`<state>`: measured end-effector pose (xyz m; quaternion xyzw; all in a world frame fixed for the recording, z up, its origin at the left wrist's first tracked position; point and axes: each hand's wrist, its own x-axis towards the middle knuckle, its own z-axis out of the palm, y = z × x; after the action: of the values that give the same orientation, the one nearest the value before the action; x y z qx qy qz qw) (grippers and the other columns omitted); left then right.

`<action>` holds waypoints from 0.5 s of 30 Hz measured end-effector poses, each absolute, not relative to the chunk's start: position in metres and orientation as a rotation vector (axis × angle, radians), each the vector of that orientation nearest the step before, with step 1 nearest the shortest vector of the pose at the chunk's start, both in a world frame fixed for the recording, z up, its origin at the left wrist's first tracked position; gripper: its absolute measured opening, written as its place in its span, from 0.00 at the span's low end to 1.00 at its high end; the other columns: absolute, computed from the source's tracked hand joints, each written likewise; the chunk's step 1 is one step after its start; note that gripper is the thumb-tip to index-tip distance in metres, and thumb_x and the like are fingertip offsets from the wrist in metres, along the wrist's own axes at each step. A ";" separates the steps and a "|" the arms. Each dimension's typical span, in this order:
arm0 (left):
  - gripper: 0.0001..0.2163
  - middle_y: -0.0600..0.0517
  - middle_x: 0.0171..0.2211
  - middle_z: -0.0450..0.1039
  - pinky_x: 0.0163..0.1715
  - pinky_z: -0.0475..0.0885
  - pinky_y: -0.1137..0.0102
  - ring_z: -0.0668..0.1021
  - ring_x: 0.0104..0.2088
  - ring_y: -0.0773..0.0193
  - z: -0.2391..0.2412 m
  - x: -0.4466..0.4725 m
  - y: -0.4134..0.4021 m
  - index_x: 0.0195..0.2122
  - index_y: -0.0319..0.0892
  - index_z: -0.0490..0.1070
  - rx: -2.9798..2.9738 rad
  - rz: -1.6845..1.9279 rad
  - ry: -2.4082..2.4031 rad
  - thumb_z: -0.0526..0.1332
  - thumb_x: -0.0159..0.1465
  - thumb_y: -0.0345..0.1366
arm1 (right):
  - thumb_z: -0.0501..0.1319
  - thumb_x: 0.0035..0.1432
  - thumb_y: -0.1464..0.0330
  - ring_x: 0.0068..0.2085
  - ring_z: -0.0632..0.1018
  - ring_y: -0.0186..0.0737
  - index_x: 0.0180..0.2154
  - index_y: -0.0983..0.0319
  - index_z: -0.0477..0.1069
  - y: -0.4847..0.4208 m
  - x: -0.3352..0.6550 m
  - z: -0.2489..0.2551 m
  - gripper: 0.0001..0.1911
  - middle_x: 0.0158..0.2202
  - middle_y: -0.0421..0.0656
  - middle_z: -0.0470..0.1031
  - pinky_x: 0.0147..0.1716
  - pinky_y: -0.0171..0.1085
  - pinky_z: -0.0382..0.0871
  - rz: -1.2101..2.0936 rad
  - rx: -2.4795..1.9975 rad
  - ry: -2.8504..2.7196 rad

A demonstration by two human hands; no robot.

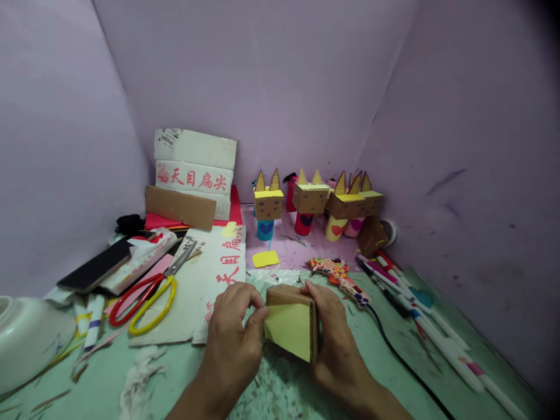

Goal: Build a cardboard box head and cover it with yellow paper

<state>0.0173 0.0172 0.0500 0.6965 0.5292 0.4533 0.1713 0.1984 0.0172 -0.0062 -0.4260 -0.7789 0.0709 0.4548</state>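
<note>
A small brown cardboard box (286, 294) is held low over the table in front of me. My right hand (336, 338) wraps around its right side, with the thumb side along the box's edge. A piece of pale yellow paper (289, 329) covers the face turned toward me, and its lower edge seems to stand slightly away from the box. My left hand (236, 335) pinches the paper's left edge between thumb and curled fingers. Whether those fingers also grip the box behind it is hidden. Beyond the box lies another yellow paper piece (265, 258).
Several box-headed cardboard figures (268, 205) stand at the back. A patterned glue gun (339, 274) with a black cord lies right of centre, near markers (441, 335). At left are red-and-yellow scissors (160, 291) on flat cardboard (184, 315) and a white bowl (30, 344).
</note>
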 end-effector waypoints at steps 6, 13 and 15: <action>0.07 0.53 0.28 0.70 0.36 0.65 0.67 0.72 0.32 0.62 0.050 0.011 0.009 0.31 0.44 0.62 2.370 1.386 1.294 0.53 0.62 0.24 | 0.62 0.46 0.73 0.55 0.66 0.60 0.65 0.56 0.42 0.017 0.199 -0.005 0.48 0.55 0.52 0.62 0.54 0.60 0.59 0.239 -1.092 -1.916; 0.10 0.56 0.25 0.67 0.39 0.64 0.65 0.70 0.28 0.64 0.058 0.007 0.004 0.32 0.45 0.58 2.566 1.383 1.274 0.52 0.60 0.20 | 0.64 0.46 0.73 0.54 0.68 0.59 0.64 0.57 0.43 0.018 0.199 -0.004 0.48 0.55 0.52 0.64 0.53 0.56 0.61 0.350 -1.136 -1.830; 0.11 0.56 0.25 0.67 0.41 0.64 0.64 0.70 0.28 0.64 0.059 0.005 0.004 0.31 0.46 0.57 2.592 1.357 1.262 0.53 0.59 0.20 | 0.64 0.47 0.72 0.55 0.68 0.59 0.64 0.56 0.44 0.018 0.198 -0.003 0.47 0.55 0.52 0.64 0.53 0.56 0.62 0.392 -1.135 -1.814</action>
<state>0.0048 0.0043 0.0592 0.8134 0.3959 0.4257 -0.0224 0.1982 0.0176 -0.0029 -0.4620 -0.7385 0.1594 0.4646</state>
